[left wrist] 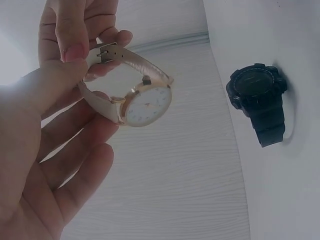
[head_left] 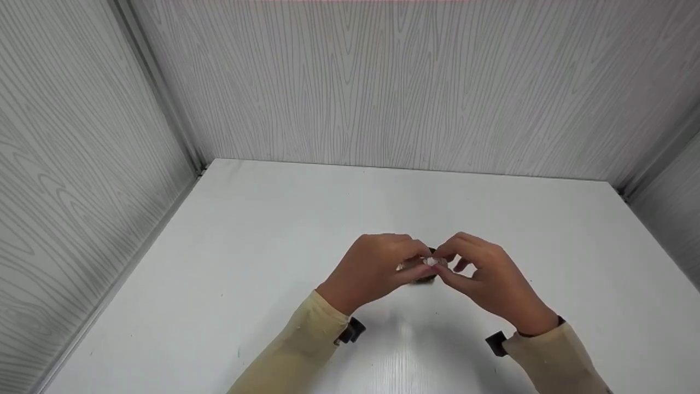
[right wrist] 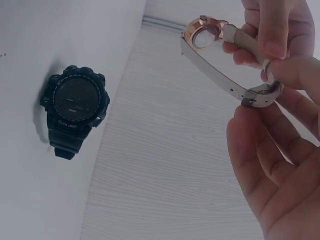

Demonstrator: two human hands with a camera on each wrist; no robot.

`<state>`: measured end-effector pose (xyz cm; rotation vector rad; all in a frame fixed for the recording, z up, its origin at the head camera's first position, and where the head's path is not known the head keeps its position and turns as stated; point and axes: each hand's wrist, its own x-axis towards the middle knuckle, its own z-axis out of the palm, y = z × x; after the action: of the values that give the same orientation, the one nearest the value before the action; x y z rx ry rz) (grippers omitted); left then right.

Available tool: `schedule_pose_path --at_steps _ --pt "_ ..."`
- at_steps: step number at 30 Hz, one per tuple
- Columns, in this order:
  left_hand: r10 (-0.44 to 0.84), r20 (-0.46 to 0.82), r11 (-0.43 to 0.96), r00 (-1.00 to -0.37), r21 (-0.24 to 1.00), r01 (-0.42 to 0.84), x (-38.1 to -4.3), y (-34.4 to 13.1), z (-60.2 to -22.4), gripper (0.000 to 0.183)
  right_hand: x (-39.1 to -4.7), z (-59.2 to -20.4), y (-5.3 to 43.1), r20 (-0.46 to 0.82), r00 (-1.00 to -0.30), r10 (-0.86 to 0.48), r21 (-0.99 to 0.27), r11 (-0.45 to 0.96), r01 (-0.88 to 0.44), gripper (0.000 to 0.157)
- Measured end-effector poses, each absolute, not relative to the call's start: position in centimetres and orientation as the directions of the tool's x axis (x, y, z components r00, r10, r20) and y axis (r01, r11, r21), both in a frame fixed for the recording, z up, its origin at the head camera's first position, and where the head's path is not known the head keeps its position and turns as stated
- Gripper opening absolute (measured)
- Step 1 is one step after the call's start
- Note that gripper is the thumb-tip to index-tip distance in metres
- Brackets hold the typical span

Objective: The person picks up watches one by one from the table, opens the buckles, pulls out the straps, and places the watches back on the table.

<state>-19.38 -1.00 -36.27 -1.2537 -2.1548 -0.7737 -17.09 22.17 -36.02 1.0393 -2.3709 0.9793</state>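
A wristwatch (left wrist: 149, 106) with a white dial, rose-gold case and pale strap is held up between both hands, its strap closed in a loop at the buckle (right wrist: 262, 92). My left hand (head_left: 377, 268) pinches the strap between thumb and fingers. Opposite it, my right hand (head_left: 486, 273) also pinches the strap, close to the buckle. In the right wrist view the back of the case (right wrist: 205, 34) shows. Below the hands, a black digital sports watch (right wrist: 75, 102) lies on the table; the head view shows only bits of it behind the fingers.
The white tabletop (head_left: 273, 219) is bounded by a grey wood-grain panel (head_left: 350, 82) at the back and another panel (head_left: 71, 153) on the left. A small black device (head_left: 351, 331) sits at the left wrist, a similar one (head_left: 496, 343) at the right.
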Motion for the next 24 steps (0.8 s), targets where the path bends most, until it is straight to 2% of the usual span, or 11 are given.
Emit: schedule_pose_path --at_steps 4,12,18,24 --pt "0.582 0.682 0.389 -0.443 0.245 0.888 -19.32 -1.03 -36.18 0.016 -17.21 -36.06 22.31 0.56 -0.669 -0.488 -0.506 0.439 -0.743 0.033" --pt "0.575 0.687 0.371 -0.445 0.265 0.89 -19.49 -1.01 -36.22 0.014 -17.3 -36.22 22.35 0.573 -0.665 -0.479 -0.532 0.4 -0.746 0.034" --pt "0.582 0.66 0.346 -0.474 0.327 0.88 -19.67 -1.22 -36.37 0.007 -17.1 -36.19 22.21 0.549 -0.69 -0.471 -0.561 0.404 -0.722 0.031" --pt "0.618 0.627 0.367 -0.474 0.304 0.879 -19.68 -1.3 -36.31 0.008 -17.18 -36.21 22.26 0.51 -0.704 -0.495 -0.564 0.425 -0.708 0.031"
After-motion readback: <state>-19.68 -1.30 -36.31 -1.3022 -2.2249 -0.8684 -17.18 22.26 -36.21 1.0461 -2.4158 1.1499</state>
